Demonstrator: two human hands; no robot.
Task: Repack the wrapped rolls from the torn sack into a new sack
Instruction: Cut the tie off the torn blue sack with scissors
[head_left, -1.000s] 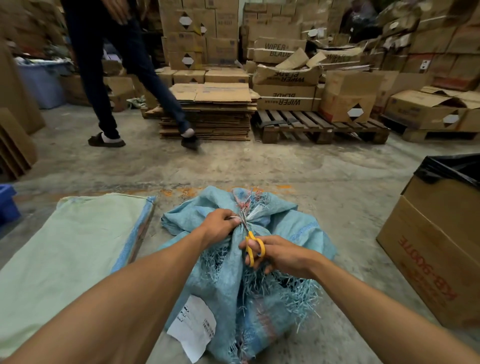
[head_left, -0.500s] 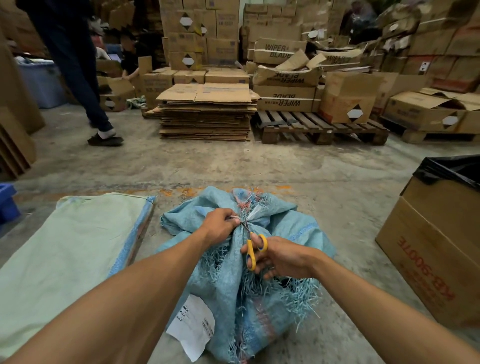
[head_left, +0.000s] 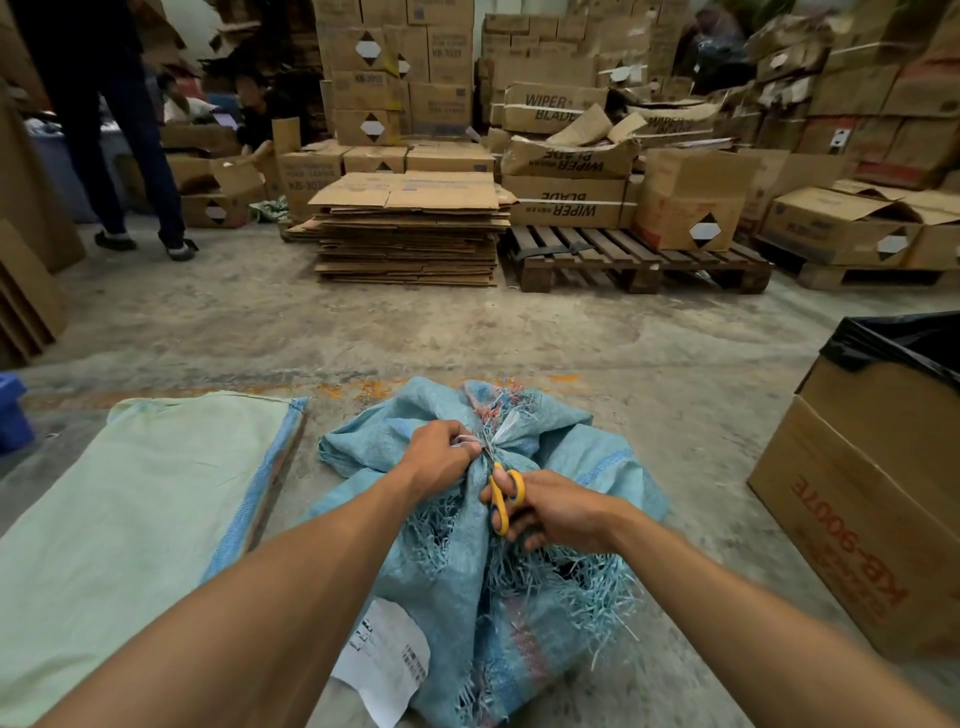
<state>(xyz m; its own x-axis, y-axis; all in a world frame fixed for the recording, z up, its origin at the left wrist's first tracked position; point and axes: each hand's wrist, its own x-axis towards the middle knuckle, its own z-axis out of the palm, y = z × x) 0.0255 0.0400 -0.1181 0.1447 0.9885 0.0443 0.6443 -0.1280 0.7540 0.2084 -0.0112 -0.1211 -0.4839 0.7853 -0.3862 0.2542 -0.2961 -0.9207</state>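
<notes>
The torn blue woven sack (head_left: 576, 483) lies on the floor in front of me, frayed along a long rip, with a white label (head_left: 382, 660) near its bottom. Its neck is bunched and tied. My left hand (head_left: 441, 457) pinches the tie at that neck. My right hand (head_left: 556, 512) holds yellow-handled scissors (head_left: 503, 493), their blades pointing up into the knot. A flat pale green sack (head_left: 135, 525) lies to the left. The wrapped rolls are hidden inside the blue sack.
A cardboard box lined with a black bag (head_left: 878, 483) stands at right. Flattened cartons (head_left: 410, 228) and a wooden pallet (head_left: 634, 257) sit ahead, with stacked boxes behind. A person's legs (head_left: 124, 156) stand at far left. A blue bin (head_left: 11, 410) is at the left edge.
The person in the background has walked to the left. My hands and the scissors stay at the sack's neck, with the handles shifting slightly.
</notes>
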